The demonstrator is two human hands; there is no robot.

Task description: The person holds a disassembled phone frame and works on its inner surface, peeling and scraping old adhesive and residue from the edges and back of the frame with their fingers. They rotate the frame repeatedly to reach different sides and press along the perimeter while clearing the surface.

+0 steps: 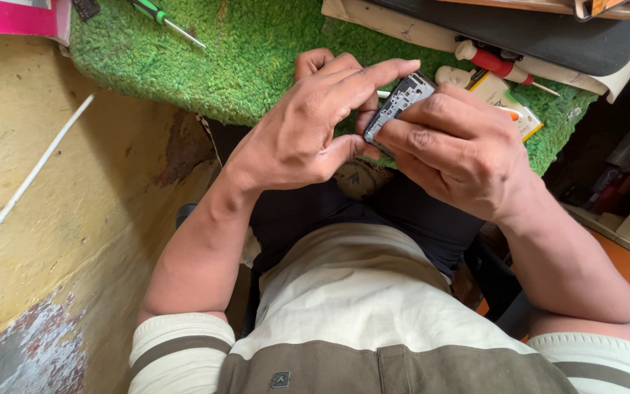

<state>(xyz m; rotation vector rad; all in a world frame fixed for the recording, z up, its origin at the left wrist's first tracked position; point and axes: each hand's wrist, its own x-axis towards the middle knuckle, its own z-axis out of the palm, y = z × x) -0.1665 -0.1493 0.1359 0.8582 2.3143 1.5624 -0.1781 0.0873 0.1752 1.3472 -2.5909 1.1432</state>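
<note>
Both of my hands meet over the front edge of a green fuzzy mat (257,58). My right hand (461,149) grips a small grey phone part (400,102), a narrow frame with dark components showing. My left hand (315,128) closes against the same part, its index finger stretched along the top edge and its thumb pressing underneath. Most of the part is hidden by my fingers.
A green-handled screwdriver (162,16) lies at the mat's far left. A red-and-white screwdriver (494,62) and a white-and-orange packet (508,102) lie at the right. Dark flat boards (548,36) are stacked at the top right. A yellow wall (45,204) stands close on the left.
</note>
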